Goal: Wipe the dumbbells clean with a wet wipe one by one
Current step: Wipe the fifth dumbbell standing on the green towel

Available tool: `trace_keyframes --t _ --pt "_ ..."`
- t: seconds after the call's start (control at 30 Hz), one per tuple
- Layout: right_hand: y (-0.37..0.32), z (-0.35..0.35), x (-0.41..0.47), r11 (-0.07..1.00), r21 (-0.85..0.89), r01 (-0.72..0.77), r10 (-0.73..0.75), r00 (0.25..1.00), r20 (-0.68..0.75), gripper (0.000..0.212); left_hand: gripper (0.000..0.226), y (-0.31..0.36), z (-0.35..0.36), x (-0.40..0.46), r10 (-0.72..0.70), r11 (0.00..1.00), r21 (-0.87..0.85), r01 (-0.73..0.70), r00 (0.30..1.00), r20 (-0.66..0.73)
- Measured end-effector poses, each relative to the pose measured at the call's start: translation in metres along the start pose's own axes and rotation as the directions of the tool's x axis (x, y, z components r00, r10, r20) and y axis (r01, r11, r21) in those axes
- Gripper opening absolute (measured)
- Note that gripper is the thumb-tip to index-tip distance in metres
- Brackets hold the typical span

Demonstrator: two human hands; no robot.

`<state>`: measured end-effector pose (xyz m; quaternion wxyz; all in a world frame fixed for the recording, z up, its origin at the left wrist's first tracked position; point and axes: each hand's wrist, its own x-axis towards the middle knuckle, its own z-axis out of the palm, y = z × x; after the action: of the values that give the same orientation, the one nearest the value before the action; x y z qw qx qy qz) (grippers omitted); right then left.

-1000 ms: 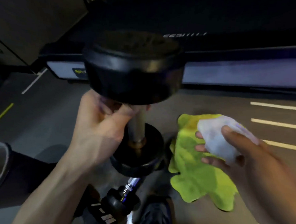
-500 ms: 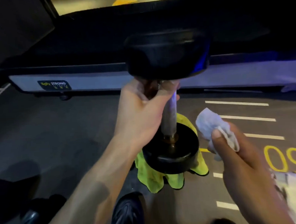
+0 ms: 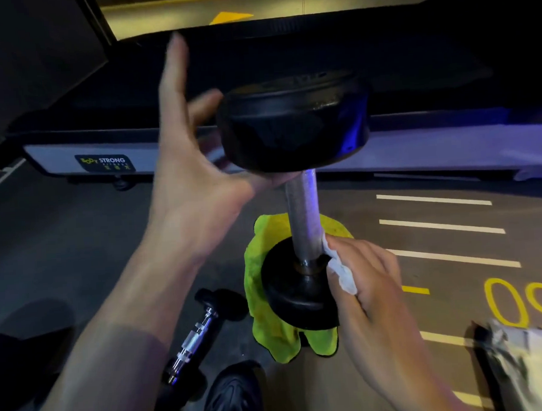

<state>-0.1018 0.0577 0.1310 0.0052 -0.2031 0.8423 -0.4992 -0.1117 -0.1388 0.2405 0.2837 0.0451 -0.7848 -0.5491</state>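
A black dumbbell (image 3: 293, 125) stands on end, its lower head on a yellow-green cloth (image 3: 270, 337) spread on the floor. Its metal handle runs straight up between the two heads. My left hand (image 3: 193, 178) is spread with fingers straight beside the upper head, the thumb reaching under that head. My right hand (image 3: 368, 282) holds a white wet wipe (image 3: 339, 267) and presses it against the bottom of the handle, where it meets the lower head.
A smaller dumbbell with a chrome handle (image 3: 195, 338) lies on the floor to the left of the cloth. A black shoe (image 3: 232, 396) shows at the bottom. A treadmill base (image 3: 104, 163) runs across behind. A crumpled wrapper (image 3: 522, 358) lies at bottom right.
My left hand has let go of the handle's top and spread out beside the upper head. My right hand has brought the wipe in from the right onto the handle's base.
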Motion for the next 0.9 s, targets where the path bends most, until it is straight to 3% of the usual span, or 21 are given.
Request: trace_keyframes --t 0.03,0.1,0.17,0.2,0.3,0.4,0.47,0.53,0.63,0.73,0.8,0.9 --pt "0.001 0.001 0.0 1.0 -0.007 -0.001 0.001 1.0 0.005 0.037 0.133 0.003 -0.002 -0.001 0.135 0.984 0.122 -0.134 0.991 -0.002" --pt "0.001 0.001 0.001 1.0 -0.013 0.001 0.0 1.0 0.028 0.035 0.1 0.01 -0.003 -0.002 0.399 0.87 0.301 -0.39 0.916 0.036" --pt "0.001 0.0 0.004 1.0 -0.003 -0.008 0.008 0.999 0.038 0.036 0.068 0.014 0.0 -0.002 0.544 0.761 0.367 -0.535 0.835 0.09" --pt "0.001 0.0 0.005 1.0 0.005 -0.014 0.013 0.999 0.045 0.037 0.06 0.014 0.001 -0.003 0.556 0.75 0.37 -0.548 0.825 0.095" --pt "-0.002 -0.002 0.008 0.998 0.062 -0.028 0.026 0.999 0.039 0.034 0.058 0.014 0.002 0.002 0.496 0.795 0.35 -0.495 0.863 0.093" --pt "-0.008 -0.009 0.007 0.964 0.244 -0.103 0.09 0.994 0.064 0.036 0.059 0.017 0.004 0.011 0.42 0.832 0.353 -0.428 0.902 0.103" --pt "-0.013 -0.017 0.006 0.93 0.336 -0.151 0.122 0.987 0.105 0.044 0.06 0.023 0.005 0.018 0.376 0.853 0.329 -0.405 0.914 0.152" --pt "-0.02 -0.026 0.005 0.931 0.323 -0.171 0.112 0.975 0.194 0.049 0.059 0.03 0.0 0.026 0.32 0.868 0.317 -0.382 0.919 0.231" --pt "-0.028 -0.041 0.006 0.94 0.252 -0.229 0.133 0.928 0.347 0.047 0.058 0.046 -0.013 0.038 0.219 0.893 0.298 -0.338 0.903 0.369" --pt "-0.03 -0.056 0.017 0.961 0.105 -0.257 0.167 0.837 0.52 0.064 0.051 0.057 -0.02 0.045 0.136 0.906 0.308 -0.289 0.89 0.434" --pt "-0.033 -0.064 0.027 0.986 -0.11 -0.125 0.166 0.803 0.572 0.06 0.046 0.062 -0.024 0.045 0.075 0.916 0.322 -0.241 0.888 0.454" --pt "-0.05 -0.078 0.042 0.902 -0.388 0.189 0.114 0.762 0.637 0.035 0.041 0.067 -0.027 0.043 0.01 0.934 0.311 -0.176 0.883 0.469"
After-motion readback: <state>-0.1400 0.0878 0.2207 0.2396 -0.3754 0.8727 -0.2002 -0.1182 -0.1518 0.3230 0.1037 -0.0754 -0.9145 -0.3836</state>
